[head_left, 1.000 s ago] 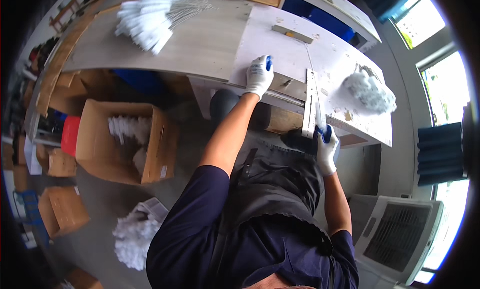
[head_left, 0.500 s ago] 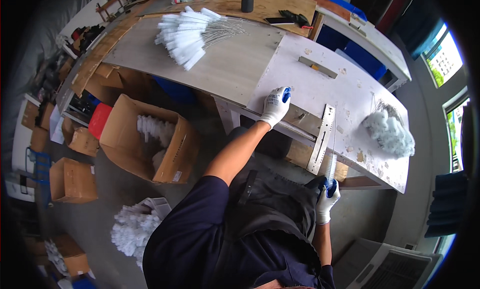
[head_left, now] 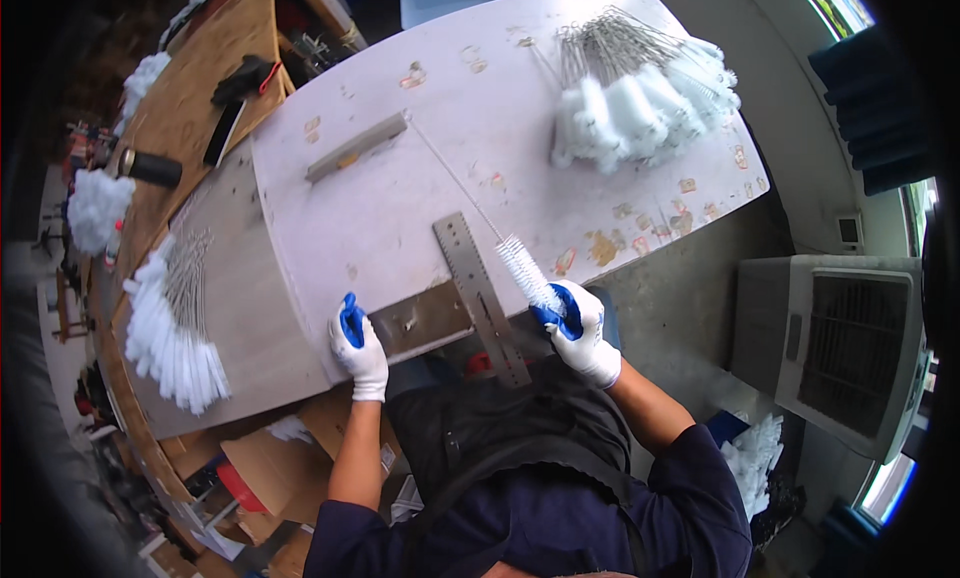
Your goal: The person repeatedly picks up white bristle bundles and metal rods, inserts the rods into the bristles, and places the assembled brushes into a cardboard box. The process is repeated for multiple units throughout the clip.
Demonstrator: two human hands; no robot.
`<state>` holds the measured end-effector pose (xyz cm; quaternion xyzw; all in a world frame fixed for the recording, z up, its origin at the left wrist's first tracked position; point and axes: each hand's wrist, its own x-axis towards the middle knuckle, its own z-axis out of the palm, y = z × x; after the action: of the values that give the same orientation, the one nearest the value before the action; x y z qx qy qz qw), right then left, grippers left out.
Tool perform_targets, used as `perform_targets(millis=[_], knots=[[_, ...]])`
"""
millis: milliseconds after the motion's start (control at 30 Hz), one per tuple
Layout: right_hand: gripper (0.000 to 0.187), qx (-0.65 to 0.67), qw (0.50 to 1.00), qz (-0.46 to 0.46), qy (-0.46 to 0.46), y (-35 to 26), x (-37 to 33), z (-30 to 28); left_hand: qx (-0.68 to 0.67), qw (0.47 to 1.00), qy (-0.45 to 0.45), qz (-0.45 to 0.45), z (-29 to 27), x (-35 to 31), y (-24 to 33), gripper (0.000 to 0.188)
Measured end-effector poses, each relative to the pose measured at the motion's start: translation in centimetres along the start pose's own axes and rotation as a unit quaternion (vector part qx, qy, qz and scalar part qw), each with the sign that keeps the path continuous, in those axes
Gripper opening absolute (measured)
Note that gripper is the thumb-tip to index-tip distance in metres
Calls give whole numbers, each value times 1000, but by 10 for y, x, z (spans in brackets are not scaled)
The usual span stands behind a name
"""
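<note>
My right hand (head_left: 580, 333), in a white glove with a blue palm, is closed around the bristle end of a white wire brush (head_left: 524, 270). The brush's thin twisted wire handle slants up and left over the white tabletop (head_left: 380, 218). Beside the brush, a flat metal strip with holes (head_left: 478, 288) juts over the table's front edge, next to a metal plate (head_left: 418, 320). To the left of that plate my left hand (head_left: 358, 350), gloved alike, is at the edge with fingers curled and nothing visible in them.
A pile of white brushes (head_left: 640, 108) lies at the far right, with another fanned-out bunch (head_left: 170, 338) at left. A grey bar (head_left: 355, 150) rests mid-table. Beyond are a black bottle (head_left: 150, 168) and dark gloves (head_left: 245, 80). An air cooler (head_left: 845, 348) stands right.
My view has turned to the right. The brush in my right hand now points up and left over the table, rather than straight away from me. My left hand stays curled near the front edge.
</note>
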<state>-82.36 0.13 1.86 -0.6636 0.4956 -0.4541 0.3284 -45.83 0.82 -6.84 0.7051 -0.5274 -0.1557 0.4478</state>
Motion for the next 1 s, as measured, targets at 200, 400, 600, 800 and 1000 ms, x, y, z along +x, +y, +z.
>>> perform_targets(millis=[200,400,600,800,1000], knots=[[24,-23,991,99,86,-18,87,-75,101,993,-49,-26,26,36,97,38],[17,-199,962,166,84,1,182,-141,-162,974,-156,17,183,109,258,34],[27,-208,958,192,-35,8,212,-211,19,953,-290,-83,333,168,362,85],[27,-247,955,80,143,82,253,-325,87,941,-305,-122,373,160,326,97],[65,-437,892,112,-30,217,374,-387,-5,939,-285,-192,378,159,319,83]])
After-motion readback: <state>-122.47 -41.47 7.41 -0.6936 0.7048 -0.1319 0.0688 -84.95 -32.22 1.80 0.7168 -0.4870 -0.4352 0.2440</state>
